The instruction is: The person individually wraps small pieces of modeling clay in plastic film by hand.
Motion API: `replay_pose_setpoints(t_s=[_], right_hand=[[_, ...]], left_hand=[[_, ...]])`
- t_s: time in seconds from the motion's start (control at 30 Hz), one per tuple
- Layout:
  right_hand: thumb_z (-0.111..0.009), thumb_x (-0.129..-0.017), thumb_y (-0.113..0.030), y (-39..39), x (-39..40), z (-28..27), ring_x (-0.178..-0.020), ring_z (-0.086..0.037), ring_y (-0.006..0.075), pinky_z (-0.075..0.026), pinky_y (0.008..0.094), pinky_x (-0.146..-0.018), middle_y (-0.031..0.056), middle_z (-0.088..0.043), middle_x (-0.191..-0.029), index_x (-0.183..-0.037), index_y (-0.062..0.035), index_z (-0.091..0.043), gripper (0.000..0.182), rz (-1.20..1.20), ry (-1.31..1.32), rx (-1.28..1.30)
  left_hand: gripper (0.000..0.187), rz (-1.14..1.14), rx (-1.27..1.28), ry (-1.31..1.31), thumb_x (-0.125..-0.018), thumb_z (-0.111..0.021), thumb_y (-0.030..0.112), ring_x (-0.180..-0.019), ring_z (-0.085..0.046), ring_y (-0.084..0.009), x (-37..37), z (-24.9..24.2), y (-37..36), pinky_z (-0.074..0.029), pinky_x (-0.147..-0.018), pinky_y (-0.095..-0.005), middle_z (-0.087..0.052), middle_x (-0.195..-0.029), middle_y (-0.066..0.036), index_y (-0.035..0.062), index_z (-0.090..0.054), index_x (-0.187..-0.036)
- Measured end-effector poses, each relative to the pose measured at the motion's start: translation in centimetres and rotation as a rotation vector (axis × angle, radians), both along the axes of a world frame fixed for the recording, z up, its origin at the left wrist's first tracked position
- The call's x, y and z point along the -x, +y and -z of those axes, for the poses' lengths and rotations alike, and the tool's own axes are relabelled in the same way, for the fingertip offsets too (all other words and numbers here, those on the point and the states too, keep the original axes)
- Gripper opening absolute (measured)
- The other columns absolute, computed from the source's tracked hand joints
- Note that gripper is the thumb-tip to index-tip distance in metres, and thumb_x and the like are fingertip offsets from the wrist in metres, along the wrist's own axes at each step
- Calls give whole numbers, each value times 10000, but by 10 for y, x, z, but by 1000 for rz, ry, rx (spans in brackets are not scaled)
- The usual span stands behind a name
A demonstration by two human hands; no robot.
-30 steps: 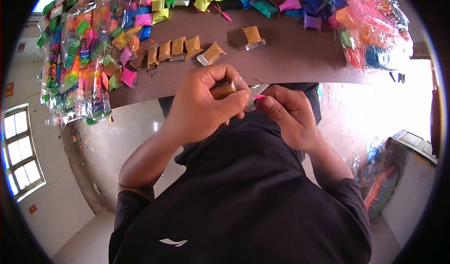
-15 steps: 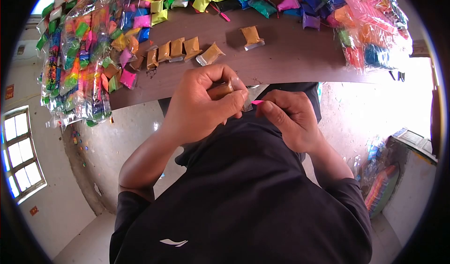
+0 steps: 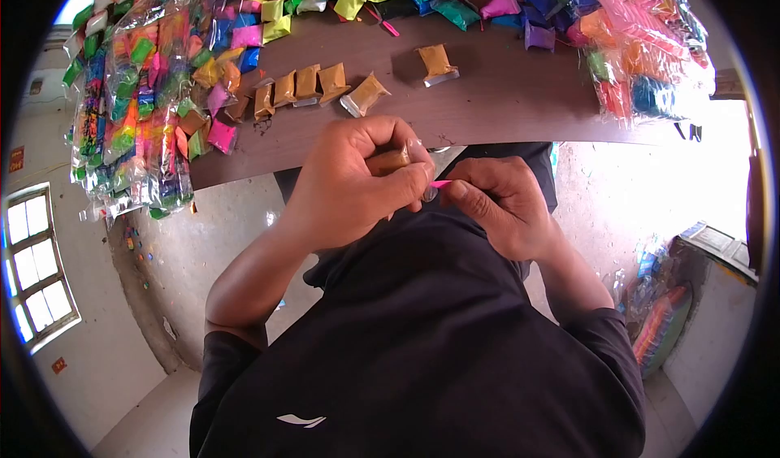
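My left hand [image 3: 361,183] is closed around a small brown packet [image 3: 390,161] with clear wrapping, just in front of the table edge. Close beside it on the right, my right hand [image 3: 504,202] pinches a small pink piece [image 3: 440,184], whose tip reaches the left hand's fingertips. What the pink piece belongs to is hidden by the fingers. Beyond the hands, several brown packets stand in a row on the table [image 3: 325,129], one tilted packet [image 3: 366,95] at the row's right end. Another brown packet [image 3: 437,64] lies apart, farther right.
Many colourful packets [image 3: 463,11] line the table's far side. Clear bags of coloured packets [image 3: 150,117] hang over the left edge, and more pink and orange bags [image 3: 642,35] lie at the right. A window [image 3: 41,267] is at the far left.
My right hand has shifted slightly left, bringing the pink piece up against the left hand's fingers. The left hand has tilted a little, and the packet in it sits slightly more to the right.
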State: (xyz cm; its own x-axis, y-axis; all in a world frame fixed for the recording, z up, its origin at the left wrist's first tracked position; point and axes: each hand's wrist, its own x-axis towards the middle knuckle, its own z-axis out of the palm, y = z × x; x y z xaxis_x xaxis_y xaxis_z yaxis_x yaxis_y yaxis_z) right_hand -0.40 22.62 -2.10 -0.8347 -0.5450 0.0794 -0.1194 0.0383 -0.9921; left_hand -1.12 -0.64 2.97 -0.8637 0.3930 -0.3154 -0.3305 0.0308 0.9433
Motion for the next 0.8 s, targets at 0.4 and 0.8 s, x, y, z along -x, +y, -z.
replay_pose_setpoints(t_s=[0.4,0.8], right_hand=[[-643,-997,-154,3,11,-20,-547,-530,260,-438,379,-562,148,-574,-639,-865,20,-676,221,-93,34,-195],[-669,-982,-150,1,8,-20,-579,-533,144,-436,326,-561,94,-613,-662,-924,21,-716,186,-49,-136,-86]], left_hand=[[107,52,115,21,-961,-713,104,-672,-649,-46,2,-3,-2,-456,-536,-184,-691,-793,-20,32,-637,-936],[110,62,119,27,-967,-710,110,-677,-654,-44,5,-2,-2,-447,-529,-177,-679,-793,-9,32,-639,-935]])
